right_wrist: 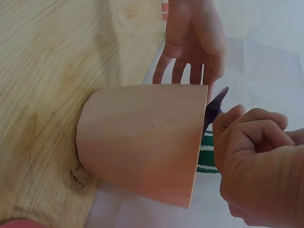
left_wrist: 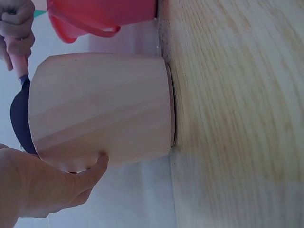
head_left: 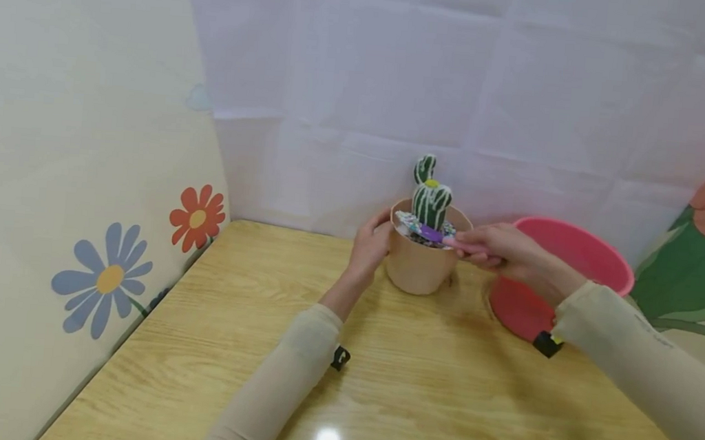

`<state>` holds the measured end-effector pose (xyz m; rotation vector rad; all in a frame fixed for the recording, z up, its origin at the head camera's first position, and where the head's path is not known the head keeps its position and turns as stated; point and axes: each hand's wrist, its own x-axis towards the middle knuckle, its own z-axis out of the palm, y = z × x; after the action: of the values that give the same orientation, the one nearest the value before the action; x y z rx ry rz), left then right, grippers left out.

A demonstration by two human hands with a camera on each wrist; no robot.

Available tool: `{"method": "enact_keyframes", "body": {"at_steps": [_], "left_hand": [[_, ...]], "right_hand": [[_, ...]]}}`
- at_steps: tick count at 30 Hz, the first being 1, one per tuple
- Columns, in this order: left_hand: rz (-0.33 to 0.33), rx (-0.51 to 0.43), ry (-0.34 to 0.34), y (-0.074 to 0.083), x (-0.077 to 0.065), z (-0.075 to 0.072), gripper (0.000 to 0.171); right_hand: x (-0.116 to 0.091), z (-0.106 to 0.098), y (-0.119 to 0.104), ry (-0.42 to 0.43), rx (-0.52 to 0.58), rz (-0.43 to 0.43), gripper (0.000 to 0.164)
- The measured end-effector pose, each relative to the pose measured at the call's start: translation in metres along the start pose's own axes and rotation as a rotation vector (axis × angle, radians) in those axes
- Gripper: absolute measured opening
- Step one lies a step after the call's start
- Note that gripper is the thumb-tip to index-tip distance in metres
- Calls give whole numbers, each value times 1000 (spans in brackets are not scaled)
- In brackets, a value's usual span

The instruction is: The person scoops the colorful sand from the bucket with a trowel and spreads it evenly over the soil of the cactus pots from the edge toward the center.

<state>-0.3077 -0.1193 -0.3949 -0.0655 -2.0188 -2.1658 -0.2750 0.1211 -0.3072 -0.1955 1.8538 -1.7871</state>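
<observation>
A peach-coloured flowerpot [head_left: 419, 270] stands upright on the wooden table, holding a green cactus [head_left: 429, 205] with white stripes and a yellow top. Speckled pebbles lie around the cactus base. My left hand [head_left: 370, 245] rests on the pot's left side, its fingers extended against the wall, as the right wrist view shows. My right hand [head_left: 499, 249] grips the pink handle of a small shovel [head_left: 432, 234]. Its dark purple blade [left_wrist: 21, 118] lies across the pot's mouth, with whitish pebbles about its tip. Fingers of my right hand [right_wrist: 261, 156] curl round the handle beside the rim.
A red-pink bucket [head_left: 526, 309] stands on the table to the right of the pot, behind my right forearm. Dark specks [right_wrist: 80, 175] lie by the pot's base. White cloth [head_left: 349, 109] hangs behind, and a flower-painted panel [head_left: 108, 277] borders the left side.
</observation>
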Motion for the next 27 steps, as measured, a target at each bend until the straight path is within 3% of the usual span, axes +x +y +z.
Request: {"method": "enact_keyframes", "body": {"at_steps": [8,18,27], "left_hand": [[-2,0,11,4,-2,2,43],[-1,29,5,2,-1,2,42],[8,16,-3,-1,-1,-3,45]], "right_hand": [[10,10,-1,24,184,44,23],[20,19,-1,-12,569,143,29],[21,21,-1,-56,711,152,27]]}}
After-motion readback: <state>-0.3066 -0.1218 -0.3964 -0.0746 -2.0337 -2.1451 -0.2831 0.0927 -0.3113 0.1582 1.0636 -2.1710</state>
